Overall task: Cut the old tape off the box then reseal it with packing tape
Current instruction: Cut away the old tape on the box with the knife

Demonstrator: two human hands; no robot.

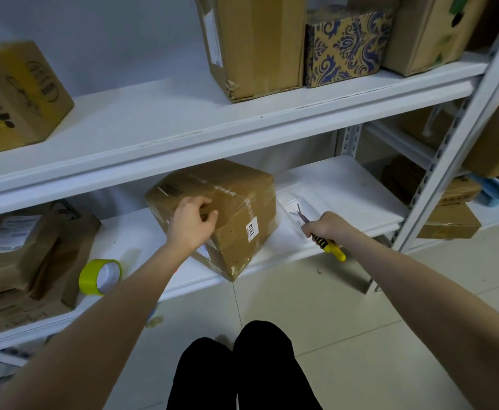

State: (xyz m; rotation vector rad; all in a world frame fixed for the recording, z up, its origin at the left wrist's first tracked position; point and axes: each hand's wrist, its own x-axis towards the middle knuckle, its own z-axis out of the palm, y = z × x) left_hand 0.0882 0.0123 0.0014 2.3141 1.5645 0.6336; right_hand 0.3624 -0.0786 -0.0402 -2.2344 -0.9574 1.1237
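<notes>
A brown cardboard box wrapped in clear old tape point(227, 211) sits turned at an angle on the lower white metal shelf point(340, 184), one bottom corner jutting past the shelf's front edge; a small white sticker printed with black digits point(252, 229) shows on its right front face. The left hand point(191, 224) rests on the box's near top edge, fingers curled down over the cardboard and pressing on it. The right hand point(326, 224) is well apart from the left, just to the right of the box, closed around the yellow-and-black handles of a pair of scissors point(319, 232); the grey blades point up and away over the shelf and do not touch the box. A roll of yellow-green packing tape point(100, 276) stands on its edge on the same shelf, left of the box and beside the left forearm. Further left lies a stack of flattened brown parcels with a white shipping label point(20, 255). On the upper white shelf point(183, 125) stand more cardboard cartons, among them a box patterned in blue and tan point(346, 45). Below, black trouser legs point(242, 371) show over the pale tiled floor point(375, 329).
</notes>
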